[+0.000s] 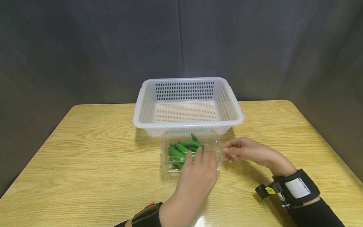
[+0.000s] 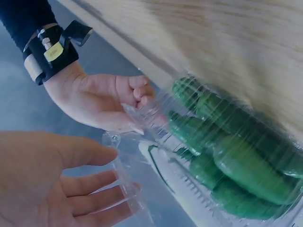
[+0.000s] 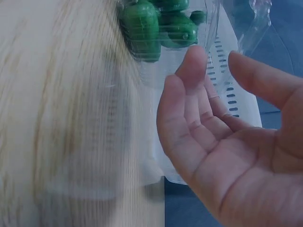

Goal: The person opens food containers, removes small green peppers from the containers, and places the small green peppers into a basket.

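Observation:
A clear plastic box (image 1: 164, 159) holding several green peppers (image 1: 177, 154) lies on the table in front of a white basket. Its lid (image 2: 124, 176) stands apart from the base along one edge in the left wrist view. My left hand (image 1: 198, 173) reaches over the near side of the box, fingers extended against the lid and thumb beside its rim. At the box's right end is my right hand (image 1: 246, 152), its fingers loosely bent. The right wrist view shows a gap between thumb and fingers, with a fingertip close to the box wall.
Right behind the box, the white perforated basket (image 1: 187, 123) stands on the wooden table (image 1: 85, 157) with nothing visible inside. A dark grey partition (image 1: 113, 47) rises beyond the table's back edge and along its sides.

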`<state>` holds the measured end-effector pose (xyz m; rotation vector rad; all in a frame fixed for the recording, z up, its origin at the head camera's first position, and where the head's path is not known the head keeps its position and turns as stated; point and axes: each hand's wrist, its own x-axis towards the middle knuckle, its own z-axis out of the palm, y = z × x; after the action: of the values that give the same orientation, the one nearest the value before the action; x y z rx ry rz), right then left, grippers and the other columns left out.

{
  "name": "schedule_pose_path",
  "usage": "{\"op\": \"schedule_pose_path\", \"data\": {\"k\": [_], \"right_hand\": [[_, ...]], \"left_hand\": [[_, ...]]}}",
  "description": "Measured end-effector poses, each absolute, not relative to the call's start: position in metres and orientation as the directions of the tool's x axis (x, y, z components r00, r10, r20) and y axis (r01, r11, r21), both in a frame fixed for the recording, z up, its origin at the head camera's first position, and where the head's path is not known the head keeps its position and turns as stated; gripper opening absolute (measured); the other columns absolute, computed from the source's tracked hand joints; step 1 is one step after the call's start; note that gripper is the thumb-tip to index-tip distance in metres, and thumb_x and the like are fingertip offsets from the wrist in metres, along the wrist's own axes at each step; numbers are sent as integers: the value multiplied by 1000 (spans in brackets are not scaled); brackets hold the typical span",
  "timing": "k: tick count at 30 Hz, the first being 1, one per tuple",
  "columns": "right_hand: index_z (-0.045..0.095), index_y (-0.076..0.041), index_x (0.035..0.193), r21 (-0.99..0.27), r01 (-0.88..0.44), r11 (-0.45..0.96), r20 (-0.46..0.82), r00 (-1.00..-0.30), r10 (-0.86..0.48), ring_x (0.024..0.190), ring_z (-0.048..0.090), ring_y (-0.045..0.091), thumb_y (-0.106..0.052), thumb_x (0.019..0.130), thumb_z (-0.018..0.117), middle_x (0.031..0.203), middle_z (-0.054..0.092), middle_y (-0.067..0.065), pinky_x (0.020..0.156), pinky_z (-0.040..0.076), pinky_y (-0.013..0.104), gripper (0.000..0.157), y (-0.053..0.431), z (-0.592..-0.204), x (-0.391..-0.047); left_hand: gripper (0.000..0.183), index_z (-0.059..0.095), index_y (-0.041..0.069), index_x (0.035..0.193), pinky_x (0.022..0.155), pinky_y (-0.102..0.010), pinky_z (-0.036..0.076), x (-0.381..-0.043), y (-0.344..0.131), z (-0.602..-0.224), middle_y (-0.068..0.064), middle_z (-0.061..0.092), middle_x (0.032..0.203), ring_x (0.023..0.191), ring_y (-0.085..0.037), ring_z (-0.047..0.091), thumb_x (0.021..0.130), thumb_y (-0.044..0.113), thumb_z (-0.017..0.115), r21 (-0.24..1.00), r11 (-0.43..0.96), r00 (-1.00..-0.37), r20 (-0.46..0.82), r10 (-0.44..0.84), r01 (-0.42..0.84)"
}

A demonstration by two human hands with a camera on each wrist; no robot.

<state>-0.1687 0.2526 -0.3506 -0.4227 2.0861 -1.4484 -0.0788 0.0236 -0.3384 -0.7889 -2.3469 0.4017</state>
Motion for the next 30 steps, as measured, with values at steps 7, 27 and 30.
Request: {"op": "schedule_pose_path", "data": {"k": [7, 27, 30], "right_hand": [[63, 12, 106, -926, 39, 374, -271, -760, -590, 78, 67, 20, -18, 101, 56, 88, 68, 14, 78, 56, 38, 31, 248, -353, -166], [65, 2, 79, -837, -20, 547, -318, -796, -515, 63, 68, 25, -27, 103, 53, 68, 67, 9, 67, 57, 41, 39, 225, -343, -150], [64, 0, 75, -819, -37, 573, -305, -817, -489, 62, 67, 22, -27, 103, 54, 66, 66, 6, 66, 57, 40, 40, 222, -341, -148]], "left_hand": [[30, 68, 10, 114, 86, -34, 55, -82, 14, -338, -2, 70, 114, 101, -15, 68, 87, 21, 75, -434, 792, -626, 489, 608, 430], [26, 71, 7, 98, 78, -36, 56, -96, -30, -336, -9, 73, 100, 90, -23, 70, 75, 1, 81, -234, 870, -623, 619, 478, 434], [27, 72, 8, 99, 77, -36, 56, -97, -30, -335, -9, 73, 99, 88, -24, 71, 75, 0, 81, -226, 862, -612, 623, 487, 454]]}}
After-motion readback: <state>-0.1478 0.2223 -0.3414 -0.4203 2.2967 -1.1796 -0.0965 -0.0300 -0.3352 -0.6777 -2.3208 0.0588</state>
